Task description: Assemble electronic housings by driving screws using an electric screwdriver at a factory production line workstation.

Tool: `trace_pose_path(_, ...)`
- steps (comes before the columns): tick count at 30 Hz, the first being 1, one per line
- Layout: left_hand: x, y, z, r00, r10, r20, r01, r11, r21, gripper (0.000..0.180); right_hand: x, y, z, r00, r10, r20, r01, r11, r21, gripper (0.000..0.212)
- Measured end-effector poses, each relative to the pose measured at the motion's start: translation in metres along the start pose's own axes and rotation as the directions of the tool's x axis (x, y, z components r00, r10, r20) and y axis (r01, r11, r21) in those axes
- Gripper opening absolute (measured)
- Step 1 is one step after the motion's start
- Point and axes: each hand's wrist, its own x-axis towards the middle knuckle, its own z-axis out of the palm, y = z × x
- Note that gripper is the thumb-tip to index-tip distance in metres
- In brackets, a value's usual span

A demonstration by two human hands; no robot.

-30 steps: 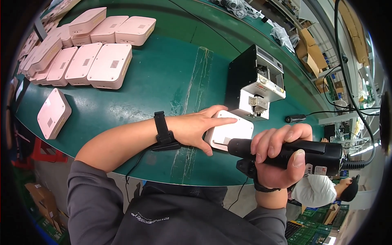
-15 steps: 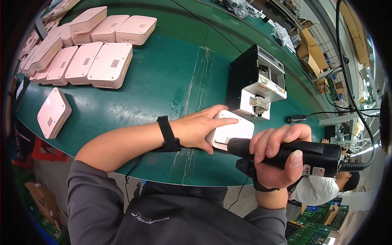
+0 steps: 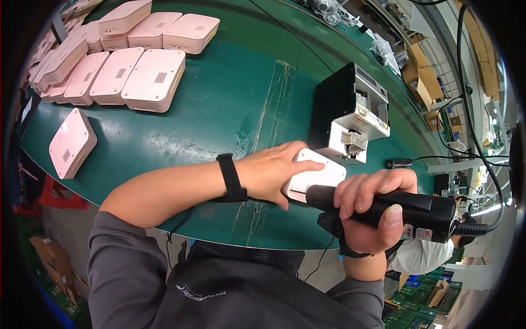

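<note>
My left hand [image 3: 268, 169] grips a small pale plastic device case [image 3: 322, 176] on the green workbench, with fingers and thumb spread around its left end. The wrist wears a black strap. Wrapped round a black corded electric screwdriver [image 3: 435, 207], my right hand [image 3: 375, 205] holds the tool almost level, pointing left. Its thin bit reaches the case's near left corner; the contact point is too small to make out. Just beyond the case stands a black and white bench machine [image 3: 335, 107] with a metal fitting at its front.
Several similar pale pink cases [image 3: 156, 82] are stacked at the far left, and a single case [image 3: 72, 142] lies nearer. A black cylindrical tool [image 3: 398, 163] with a cord lies right of the machine. A person in white [image 3: 421, 256] is at the right; a red stool [image 3: 64, 196] is below left.
The whole view has shifted slightly. Both hands keep their hold on the case and the screwdriver, with hardly any movement. The person at the right shows less of the head.
</note>
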Motion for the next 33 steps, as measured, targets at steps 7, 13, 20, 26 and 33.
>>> trace_pose_path(7,0.007,-0.031,-0.022,0.972,0.101,0.211,-0.03,0.948,-0.317,0.072,-0.007,0.0,-0.01,0.999,0.032,-0.002,-0.032,0.997,0.063,0.042)
trace_pose_path(13,0.007,-0.026,-0.018,0.987,0.058,0.151,-0.013,0.96,-0.28,0.066,-0.01,-0.001,-0.01,1.0,0.017,-0.007,-0.017,0.999,0.046,0.044)
trace_pose_path(20,0.007,-0.021,-0.019,0.984,0.038,0.174,0.005,0.97,-0.243,0.06,-0.007,-0.005,-0.012,0.997,-0.064,-0.036,0.066,0.995,0.072,0.041)
trace_pose_path(26,0.008,-0.025,-0.016,0.987,0.066,0.146,-0.03,0.971,-0.236,0.062,-0.003,0.003,-0.007,0.991,-0.13,-0.012,0.13,0.992,-0.005,0.036)
trace_pose_path(33,0.006,-0.024,-0.017,0.984,0.067,0.166,-0.023,0.967,-0.254,0.061,-0.003,0.005,-0.001,0.996,-0.091,0.002,0.091,0.995,-0.045,0.036)
